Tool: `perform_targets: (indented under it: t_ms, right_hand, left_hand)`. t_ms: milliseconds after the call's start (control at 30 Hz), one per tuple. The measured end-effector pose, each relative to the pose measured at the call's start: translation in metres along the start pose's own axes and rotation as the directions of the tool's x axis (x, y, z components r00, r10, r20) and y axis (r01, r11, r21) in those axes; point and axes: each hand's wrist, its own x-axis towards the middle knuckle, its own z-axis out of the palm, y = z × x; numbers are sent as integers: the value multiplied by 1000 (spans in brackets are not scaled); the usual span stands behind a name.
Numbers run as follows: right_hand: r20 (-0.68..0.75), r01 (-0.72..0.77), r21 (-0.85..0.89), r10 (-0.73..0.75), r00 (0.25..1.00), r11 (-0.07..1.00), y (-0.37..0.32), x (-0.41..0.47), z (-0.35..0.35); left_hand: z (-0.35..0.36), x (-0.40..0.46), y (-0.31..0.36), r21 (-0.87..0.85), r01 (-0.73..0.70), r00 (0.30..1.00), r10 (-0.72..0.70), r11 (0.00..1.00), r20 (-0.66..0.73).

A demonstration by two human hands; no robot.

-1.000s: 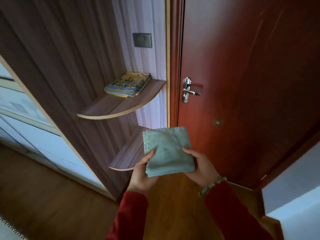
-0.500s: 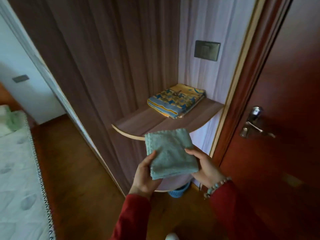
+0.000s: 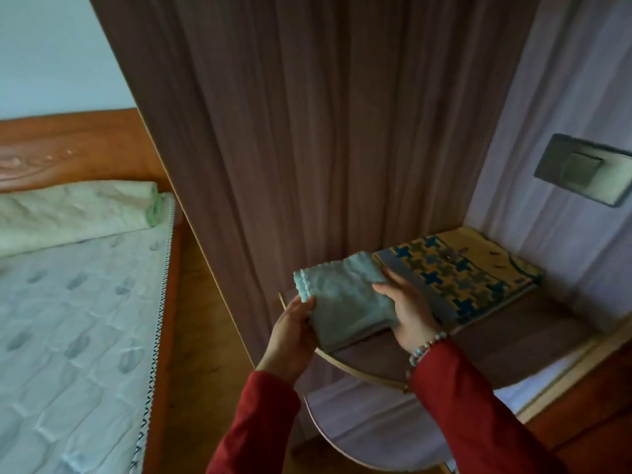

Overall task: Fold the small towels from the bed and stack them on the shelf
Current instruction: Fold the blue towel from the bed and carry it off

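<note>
Both hands, left hand (image 3: 292, 331) & right hand (image 3: 408, 307), pinch folded fluffy green towel (image 3: 345, 302) over curved wood shelf (image 3: 506, 340).

Dim, soft daylight; edges bowed (wide lens), slightly blurred.

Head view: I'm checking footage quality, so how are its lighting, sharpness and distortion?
Head view: dim and soft throughout, no glare; the folded pale green towel, held by left hand and right hand, is mildly blurred; the wide lens bows the brown wooden panel and the curved wooden shelf; the patterned blue-and-yellow towel stays readable.
</note>
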Motion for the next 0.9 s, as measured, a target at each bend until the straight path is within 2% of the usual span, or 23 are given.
perform_targets:
  t_ms: [133, 200, 267, 300, 333, 367, 400, 433, 467, 500, 567, 633, 700, 800, 900]
  right_hand:
    - [2, -26, -133, 27, 1000, 991, 15, 31, 6]
    - [-29, 19, -252, -27, 999, 968, 19, 37, 6]
    - [-20, 111, -433, -132, 991, 894, 13, 38, 4]
    - [10, 158, -520, -179, 984, 840, 10, 38, 4]
    - [45, 212, -595, -231, 972, 775, 6, 38, 5]
    - [86, 278, -661, -297, 951, 697, 4, 38, 6]
    - [152, 364, -711, -375, 914, 601, 3, 37, 9]
    - [237, 448, -746, -433, 870, 492, 3, 38, 13]
    - [334, 514, -766, -445, 831, 385, 5, 39, 17]
    - [422, 557, -778, -416, 806, 290, 9, 42, 21]
    - [509, 564, -814, -299, 807, 138, 23, 48, 25]
    - [524, 539, -842, -231, 820, 3, 37, 52, 24]
    - [536, 531, -843, -213, 817, -85, 44, 50, 21]
    - [527, 511, -850, -210, 823, -132, 50, 48, 17]
    - [530, 512, -846, -137, 837, -148, 42, 44, 16]
  left_hand:
    - [-5, 20, -3, 53, -77, 991, 83, 996, -109]
    - [-4, 24, -6, 90, -115, 971, 131, 989, -199]
    - [0, 24, -8, 251, -162, 935, 229, 954, -271]
    - [1, 25, -9, 424, -173, 900, 318, 889, -300]
    - [1, 26, -10, 649, -156, 846, 440, 744, -301]
    - [-1, 27, -11, 842, -120, 780, 575, 527, -248]
    - [-1, 27, -11, 949, -101, 707, 693, 297, -141]
    - [1, 27, -12, 985, -111, 658, 752, 129, -24]
    - [4, 28, -13, 993, -118, 658, 750, 17, 66]
    - [6, 30, -13, 992, -112, 692, 711, -63, 123]
    - [7, 35, -20, 978, -61, 791, 588, -199, 169]
    - [6, 38, -29, 967, 0, 852, 506, -254, 133]
    - [5, 39, -34, 971, 31, 861, 501, -238, 95]
    - [4, 40, -37, 972, 56, 849, 523, -230, 75]
    - [6, 37, -34, 982, 39, 864, 499, -184, 59]
